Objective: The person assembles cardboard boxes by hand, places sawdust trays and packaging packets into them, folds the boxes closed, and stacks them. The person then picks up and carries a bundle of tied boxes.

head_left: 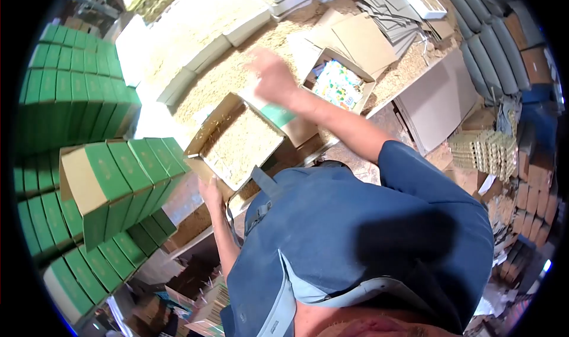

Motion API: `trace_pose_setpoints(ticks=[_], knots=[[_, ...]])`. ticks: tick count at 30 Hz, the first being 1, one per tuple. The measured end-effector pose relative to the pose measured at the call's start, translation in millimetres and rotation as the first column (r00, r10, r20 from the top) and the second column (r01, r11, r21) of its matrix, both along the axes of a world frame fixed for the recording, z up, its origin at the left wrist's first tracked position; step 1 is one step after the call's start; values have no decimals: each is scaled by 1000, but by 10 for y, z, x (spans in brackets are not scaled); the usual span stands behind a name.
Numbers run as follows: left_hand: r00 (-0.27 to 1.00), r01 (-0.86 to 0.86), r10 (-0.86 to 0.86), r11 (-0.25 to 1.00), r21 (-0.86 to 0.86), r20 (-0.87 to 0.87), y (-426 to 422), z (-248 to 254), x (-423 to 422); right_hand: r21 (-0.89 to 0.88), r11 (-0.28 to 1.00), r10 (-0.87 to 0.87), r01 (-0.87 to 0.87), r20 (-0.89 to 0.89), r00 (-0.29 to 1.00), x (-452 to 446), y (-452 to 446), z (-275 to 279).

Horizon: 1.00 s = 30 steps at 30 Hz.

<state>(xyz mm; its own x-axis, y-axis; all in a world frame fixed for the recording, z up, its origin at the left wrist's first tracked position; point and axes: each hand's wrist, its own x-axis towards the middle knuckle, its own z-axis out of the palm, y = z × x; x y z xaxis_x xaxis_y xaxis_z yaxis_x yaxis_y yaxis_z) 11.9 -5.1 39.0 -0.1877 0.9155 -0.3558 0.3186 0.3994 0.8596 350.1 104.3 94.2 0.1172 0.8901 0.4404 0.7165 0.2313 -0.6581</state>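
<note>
An open cardboard box (208,122) with a green outer face lies tilted in front of my body, filled with pale, straw-like shavings (246,140). My left hand (211,190) grips its near left corner, the fingers partly hidden by the cardboard. Above the far right side of that box is my right hand (272,73), bent at the wrist and smeared by motion. Whether its fingers hold anything cannot be made out. Just right of it stands a smaller open carton (368,76) with colourful printed packets (338,83) inside.
Green boxes (74,91) are stacked high on the left, with another row (127,168) nearer me. Loose shavings (237,55) cover the worktop behind a low white barrier (204,53). Flat cardboard sheets (364,38) lie at the back right; egg trays (483,150) and grey sacks (495,55) are farther right.
</note>
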Motion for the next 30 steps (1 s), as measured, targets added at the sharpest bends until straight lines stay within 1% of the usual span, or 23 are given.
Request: trace_pose_setpoints(ticks=[1,2,3,4,6,7,9,10,11,13,15,16,18,19,20,21,22,24,26,28,29,30], knots=[[1000,-13,13,1000,6,-18,-11,-9,2,2,986,-168,168,15,986,457,116,-275],[999,-28,29,1000,12,-34,-30,-13,8,-69,941,-333,331,-20,943,908,129,-433],[999,-12,12,1000,14,-42,-33,5,5,-279,842,-481,461,-4,877,1456,163,-741],[999,-5,6,1000,14,-48,-30,-2,-44,-290,754,-578,589,133,805,1892,61,-945],[992,58,-59,998,-18,-114,-13,-62,-100,-424,570,-611,704,355,708,2479,-258,-1077],[988,37,-42,999,-35,-149,-27,95,41,-431,567,-610,702,354,709,2597,-347,-1117],[983,36,-37,999,-12,-182,-1,9,20,-617,330,-480,715,543,690,2735,-428,-1177],[977,36,-33,999,10,-210,1,-21,1,-626,324,-480,710,538,693,2736,-434,-1212],[975,42,-40,999,5,-219,-4,-53,-12,-599,339,-477,725,555,682,2727,-423,-1236],[984,6,-10,1000,-24,-179,-11,-8,21,-582,338,-478,740,571,667,2712,-468,-1266],[982,18,-25,999,-40,-189,20,-94,-64,-597,418,-405,685,552,729,2779,-456,-1273],[981,17,-26,999,-50,-192,34,-137,-102,-596,415,-410,688,552,726,2853,-452,-1342],[977,41,-45,999,-23,-210,25,-194,-168,-558,519,-318,647,577,752,2948,-472,-1455],[972,60,-58,998,1,-229,27,-217,-191,-555,519,-322,650,577,750,2969,-493,-1479],[972,62,-60,998,4,-228,31,-248,-209,-548,567,-268,615,582,767,2984,-519,-1505],[983,36,-33,999,12,-179,34,-250,-199,-541,614,-211,574,588,780,2992,-530,-1495],[992,-1,3,1000,22,-129,18,-253,-196,-535,623,-208,571,590,780,3016,-521,-1465],[992,-54,55,998,17,-115,-1,-216,-153,-542,722,-126,430,508,852,3076,-533,-1417],[988,-112,111,994,-2,-111,-9,-212,-101,-539,738,-114,407,494,862,3140,-542,-1400],[995,-47,45,999,-20,-87,-1,-233,-159,-519,769,-91,373,489,867,3187,-534,-1370],[996,-33,34,999,19,-85,3,-395,-272,-504,790,-66,349,496,866,3209,-518,-1353],[996,-24,29,998,58,-88,0,-553,-394,-545,750,-53,375,515,855,3208,-479,-1269]])
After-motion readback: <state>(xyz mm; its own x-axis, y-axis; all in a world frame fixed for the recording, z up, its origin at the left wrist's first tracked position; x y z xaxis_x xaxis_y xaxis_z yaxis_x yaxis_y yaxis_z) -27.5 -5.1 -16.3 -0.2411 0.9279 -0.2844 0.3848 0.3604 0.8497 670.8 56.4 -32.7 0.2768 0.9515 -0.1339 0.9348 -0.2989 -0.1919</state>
